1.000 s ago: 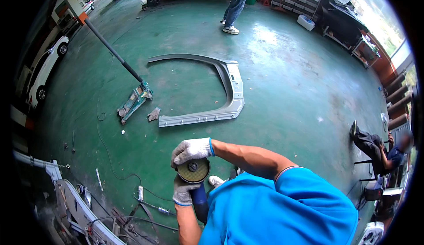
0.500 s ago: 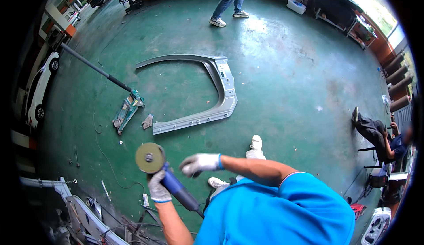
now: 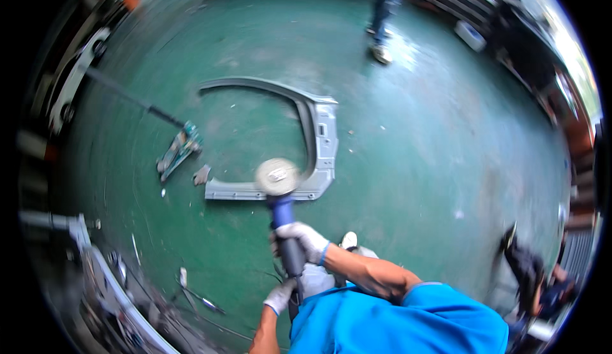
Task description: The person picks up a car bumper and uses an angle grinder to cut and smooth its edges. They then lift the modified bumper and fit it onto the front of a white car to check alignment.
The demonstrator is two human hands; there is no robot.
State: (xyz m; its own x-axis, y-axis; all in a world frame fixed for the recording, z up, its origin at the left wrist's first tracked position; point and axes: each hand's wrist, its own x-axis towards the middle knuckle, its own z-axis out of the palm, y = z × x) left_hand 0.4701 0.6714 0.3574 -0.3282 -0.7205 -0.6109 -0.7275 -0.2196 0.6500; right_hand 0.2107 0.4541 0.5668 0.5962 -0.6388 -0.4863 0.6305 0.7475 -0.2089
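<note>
An angle grinder [image 3: 291, 252] with a blue and dark body points away from me, its round disc [image 3: 277, 175] at the far end. My right hand [image 3: 306, 239], in a white glove, is wrapped round the middle of the body. At the rear end, by my waist, my gloved left hand [image 3: 280, 295] closes on the tool's tail; its fingers are partly hidden and blurred. Beyond lies a curved silver car body panel [image 3: 325, 140] on the green floor. In this view the disc overlaps the panel's near rail; whether they touch I cannot tell.
A floor jack [image 3: 180, 148] with a long handle stands left of the panel, a crumpled glove [image 3: 201, 175] near it. Metal frame parts [image 3: 115, 277] and loose tools fill the lower left. One person [image 3: 384, 16] stands at the back; another [image 3: 532, 271] sits at right.
The grinder has swung from my left to in front of me. My right hand has taken hold of its body; my left hand has moved from near the disc to the rear. The view has turned.
</note>
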